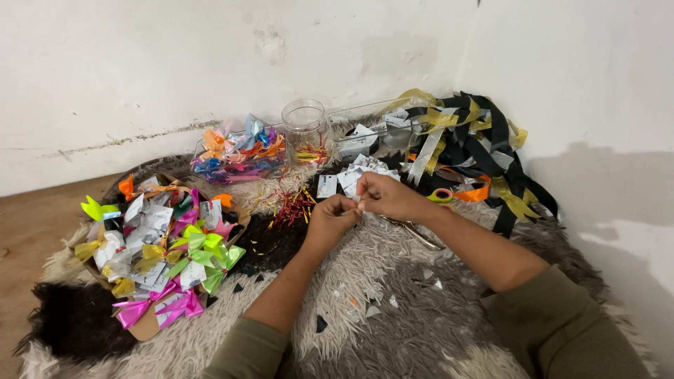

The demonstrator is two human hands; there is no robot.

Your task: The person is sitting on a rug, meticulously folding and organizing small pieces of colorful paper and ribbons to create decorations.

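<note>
Left hand: the left hand point(331, 214) is curled shut, fingertips pinched on a small pale piece point(358, 199) held between both hands.
Right hand: the right hand point(387, 196) is closed too, thumb and fingers nipping the same piece from the other side.
Piece: it sits above the shaggy rug point(393, 309), near the middle; too small and hidden to tell its long axis or which way it points.
Scissors: scissors point(414, 231) lie on the rug just under the right wrist, long axis slanting away to the right.
Left side: a cardboard box point(144, 326) heaped with coloured bows point(179, 249).
Behind: a clear jar point(305, 126), white cards point(351, 175), black and gold ribbons point(470, 133).
</note>
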